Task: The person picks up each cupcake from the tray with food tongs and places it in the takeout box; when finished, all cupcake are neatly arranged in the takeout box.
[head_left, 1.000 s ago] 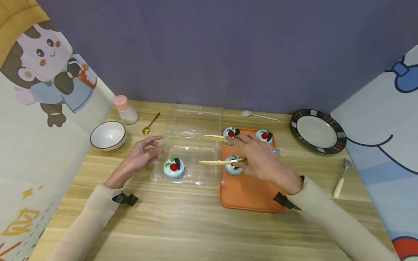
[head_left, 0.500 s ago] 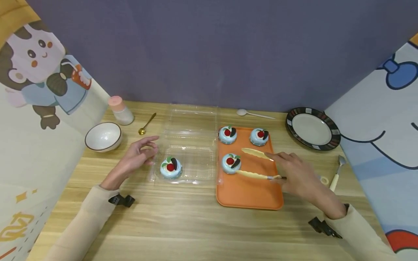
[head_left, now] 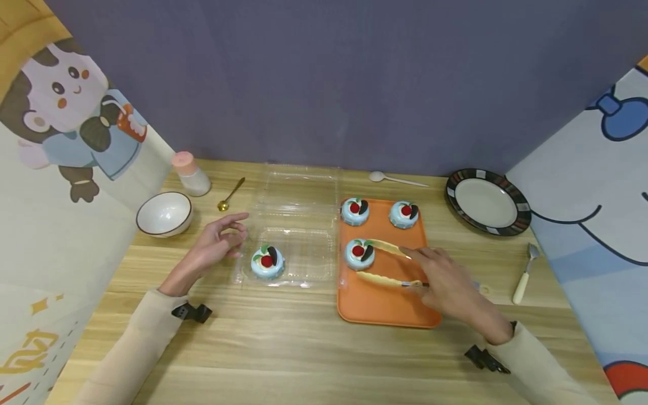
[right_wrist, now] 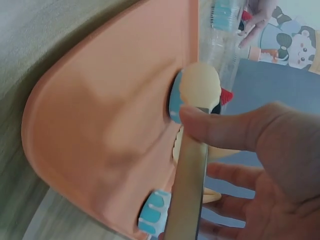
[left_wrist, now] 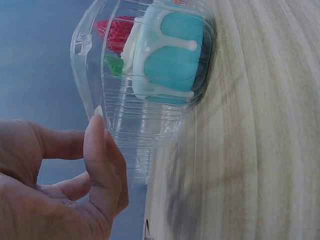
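My right hand holds cream-tipped tongs over the orange tray, thumb on one arm and fingers on the other. Their spread tips lie on either side of a small blue cake topped with a red berry, leaves and a dark cookie piece. At the tray's back stand two similar cakes, one at the left and one at the right. A further blue cake sits at the left in the clear plastic box, whose lid lies back. My left hand, fingers loosely bent, is right at the box's left rim.
Left of the box are a white bowl, a pink-capped shaker and a gold spoon. A white spoon lies behind the tray. To the right are a dark-rimmed plate and a cream-handled utensil.
My right hand first drew the tongs back rightward from over the box, then brought them left and around the front cake on the tray. My left hand stayed by the box.
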Demonstrator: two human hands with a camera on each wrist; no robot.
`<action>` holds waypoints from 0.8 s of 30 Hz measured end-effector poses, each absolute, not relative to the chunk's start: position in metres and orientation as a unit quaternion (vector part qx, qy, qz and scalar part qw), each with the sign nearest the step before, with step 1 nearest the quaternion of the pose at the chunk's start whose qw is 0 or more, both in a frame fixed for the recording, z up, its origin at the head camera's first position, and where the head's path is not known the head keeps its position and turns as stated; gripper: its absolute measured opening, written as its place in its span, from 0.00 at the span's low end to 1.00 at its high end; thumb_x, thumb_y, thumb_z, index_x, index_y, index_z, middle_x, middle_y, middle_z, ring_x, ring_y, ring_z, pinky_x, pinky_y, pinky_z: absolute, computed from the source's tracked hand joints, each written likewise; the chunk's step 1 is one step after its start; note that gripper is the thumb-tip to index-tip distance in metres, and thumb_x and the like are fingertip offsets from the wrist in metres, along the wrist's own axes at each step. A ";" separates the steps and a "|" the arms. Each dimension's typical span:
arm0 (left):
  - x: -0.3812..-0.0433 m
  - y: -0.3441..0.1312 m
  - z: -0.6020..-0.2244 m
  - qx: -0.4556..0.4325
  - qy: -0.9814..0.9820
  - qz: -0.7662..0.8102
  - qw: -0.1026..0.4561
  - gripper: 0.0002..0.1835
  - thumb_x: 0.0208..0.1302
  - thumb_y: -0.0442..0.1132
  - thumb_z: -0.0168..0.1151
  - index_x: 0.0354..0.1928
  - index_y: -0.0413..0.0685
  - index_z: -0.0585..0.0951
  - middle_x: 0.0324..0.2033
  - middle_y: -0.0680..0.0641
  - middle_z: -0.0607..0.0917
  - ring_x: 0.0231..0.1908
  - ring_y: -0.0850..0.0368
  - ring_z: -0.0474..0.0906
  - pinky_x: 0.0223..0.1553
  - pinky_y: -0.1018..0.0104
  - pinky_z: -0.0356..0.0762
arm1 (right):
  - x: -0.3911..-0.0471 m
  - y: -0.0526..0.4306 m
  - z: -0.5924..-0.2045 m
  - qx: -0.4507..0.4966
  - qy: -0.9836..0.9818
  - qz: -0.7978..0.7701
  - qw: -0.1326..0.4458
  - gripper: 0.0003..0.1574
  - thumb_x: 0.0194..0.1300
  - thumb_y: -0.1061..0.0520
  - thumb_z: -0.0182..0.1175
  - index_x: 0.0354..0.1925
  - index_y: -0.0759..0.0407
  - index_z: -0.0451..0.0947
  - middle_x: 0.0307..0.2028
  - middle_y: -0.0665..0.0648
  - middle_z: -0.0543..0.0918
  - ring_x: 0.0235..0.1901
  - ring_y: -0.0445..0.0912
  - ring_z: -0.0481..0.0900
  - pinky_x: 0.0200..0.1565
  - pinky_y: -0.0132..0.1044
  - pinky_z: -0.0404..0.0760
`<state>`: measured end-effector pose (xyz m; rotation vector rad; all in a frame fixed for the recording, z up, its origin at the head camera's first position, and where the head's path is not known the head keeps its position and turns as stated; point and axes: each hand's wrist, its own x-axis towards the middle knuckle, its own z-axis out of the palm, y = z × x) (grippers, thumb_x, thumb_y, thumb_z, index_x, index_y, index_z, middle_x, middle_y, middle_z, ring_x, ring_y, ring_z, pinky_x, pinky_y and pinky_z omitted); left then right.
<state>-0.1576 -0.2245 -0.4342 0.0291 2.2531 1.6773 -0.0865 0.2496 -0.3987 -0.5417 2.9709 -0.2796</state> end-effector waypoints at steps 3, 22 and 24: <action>-0.157 -0.224 -0.434 0.010 0.792 0.587 0.167 0.30 0.73 0.35 0.53 0.74 0.47 0.61 0.56 0.36 0.70 0.34 0.64 0.76 0.30 0.70 0.85 | -0.087 0.246 -0.402 -0.180 0.978 -0.099 0.042 0.49 0.54 0.46 0.74 0.70 0.48 0.66 0.57 0.57 0.79 0.51 0.58 0.76 0.37 0.52 0.83; -0.158 -0.225 -0.435 0.009 0.788 0.591 0.174 0.30 0.73 0.37 0.54 0.75 0.48 0.60 0.57 0.35 0.70 0.35 0.62 0.77 0.32 0.68 0.86 | -0.094 0.260 -0.396 -0.185 0.975 -0.126 -0.014 0.47 0.53 0.58 0.74 0.70 0.54 0.66 0.56 0.61 0.79 0.50 0.60 0.75 0.40 0.55 0.82; -0.159 -0.226 -0.434 0.009 0.788 0.590 0.174 0.30 0.73 0.37 0.53 0.75 0.48 0.60 0.58 0.35 0.70 0.36 0.62 0.77 0.32 0.69 0.86 | -0.096 0.261 -0.392 -0.193 0.972 -0.123 -0.043 0.48 0.52 0.58 0.74 0.69 0.54 0.67 0.55 0.62 0.79 0.48 0.60 0.76 0.38 0.54 0.83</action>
